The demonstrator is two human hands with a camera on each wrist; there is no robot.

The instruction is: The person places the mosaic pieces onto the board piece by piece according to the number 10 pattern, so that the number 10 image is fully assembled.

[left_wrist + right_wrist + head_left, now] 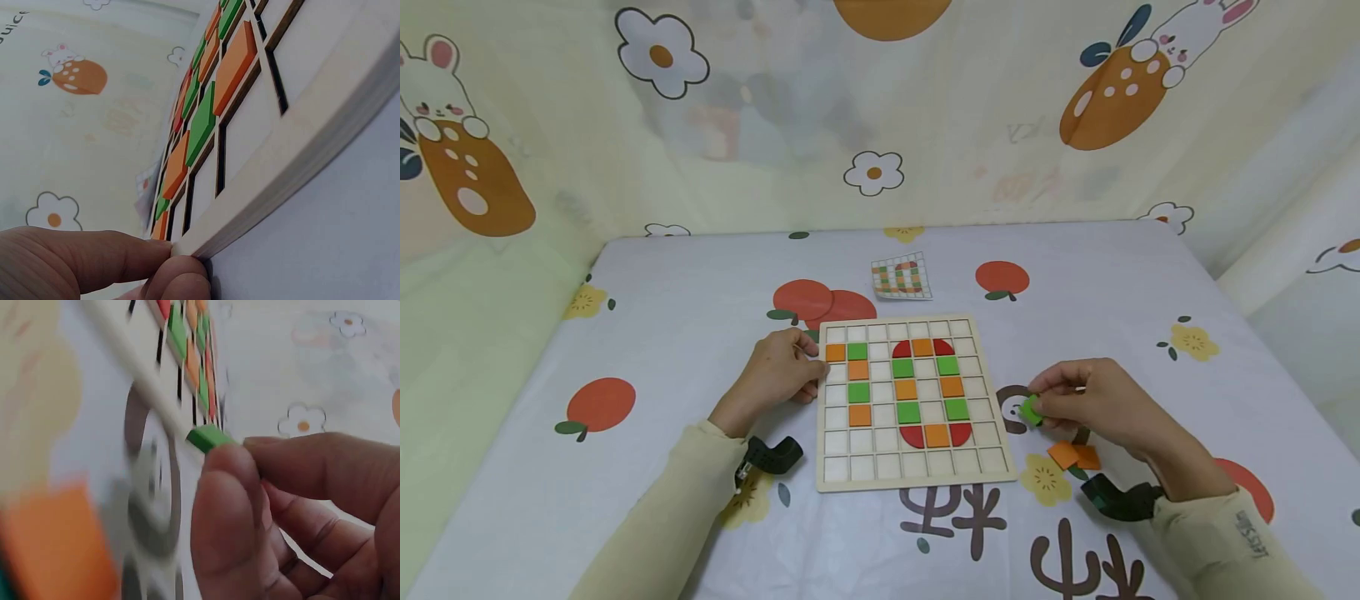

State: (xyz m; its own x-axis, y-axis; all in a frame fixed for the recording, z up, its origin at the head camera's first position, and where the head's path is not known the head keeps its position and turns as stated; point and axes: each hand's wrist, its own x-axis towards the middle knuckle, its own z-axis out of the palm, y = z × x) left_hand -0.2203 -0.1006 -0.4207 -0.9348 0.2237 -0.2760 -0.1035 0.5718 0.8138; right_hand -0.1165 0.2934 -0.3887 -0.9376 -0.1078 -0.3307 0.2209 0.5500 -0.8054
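Observation:
A wooden grid board [880, 465] lies on the table, with orange and green square tiles and red rounded corner pieces in some of its cells. My left hand [778, 367] pinches the board's left rim; the left wrist view shows thumb [119, 253] and fingers at that edge. To the right of the board, my right hand [1093, 400] holds a green tile [209, 437] between thumb and fingertips, raised beside the board's rim. Below that hand, two orange tiles [1063, 455] lie overlapping on the cloth.
A small printed card [901, 278] with a coloured grid pattern sits behind the board. Black wrist cameras are strapped at the left [775, 455] and right [1122, 498] sleeves. A patterned cloth covers the table, and a curtain [775, 125] hangs at the back.

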